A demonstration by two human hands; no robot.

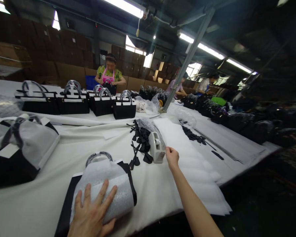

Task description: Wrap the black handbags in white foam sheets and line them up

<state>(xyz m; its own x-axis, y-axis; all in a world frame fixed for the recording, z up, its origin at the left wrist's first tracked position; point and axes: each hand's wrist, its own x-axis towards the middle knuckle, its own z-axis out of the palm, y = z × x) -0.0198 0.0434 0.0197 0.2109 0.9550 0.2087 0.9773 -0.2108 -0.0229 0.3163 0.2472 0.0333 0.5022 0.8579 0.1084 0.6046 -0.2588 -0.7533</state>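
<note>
Bags (124, 110), tape dispenser (156, 157) on table (84, 140)

The left edge crops a black bag (12, 167); anything in the right hand (172, 158), mid-frame, is too small to tell.

Just to the right of the white tape dispenser (159, 158), the right hand (172, 158) is bare and compact, with rounded knuckles and a slim wrist. Its forearm (192, 201), nearer the person than the tape dispenser, is bare and smooth, broadening gradually until the view cuts it off. Left of the tape dispenser and nearer the person, the left hand (90, 212) is likewise bare, with a broad back, four slender, tapering fingers (104, 191) and a thicker, shorter thumb (110, 226). Its nails are too small to tell in detail.
</note>
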